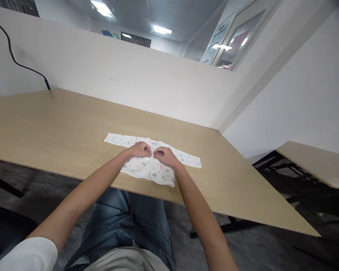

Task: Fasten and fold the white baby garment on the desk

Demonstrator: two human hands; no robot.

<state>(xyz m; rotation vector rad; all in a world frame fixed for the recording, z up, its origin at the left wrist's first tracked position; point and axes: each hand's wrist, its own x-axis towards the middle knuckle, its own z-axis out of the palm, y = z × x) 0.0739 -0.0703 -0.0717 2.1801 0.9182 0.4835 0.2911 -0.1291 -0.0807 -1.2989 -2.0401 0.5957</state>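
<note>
A small white baby shirt [162, 174] with a scattered animal print lies spread on the table, its two long sleeves stretched out to either side. Its front parts along a line down the middle, and a small dark label shows inside the neck. My left hand [141, 149] pinches the left front edge near the chest, fingers closed. Close beside it, my right hand [164, 155] pinches the right front edge in the same way. The fingertips of both hands almost meet at the centre line. Whether a fastener sits between them is too small to tell.
The wooden table [73, 124] runs up to a white partition [147, 86] at the back. A black cable [22, 66] hangs down to the table at the far left. A second table [313, 162] stands to the right beyond a gap.
</note>
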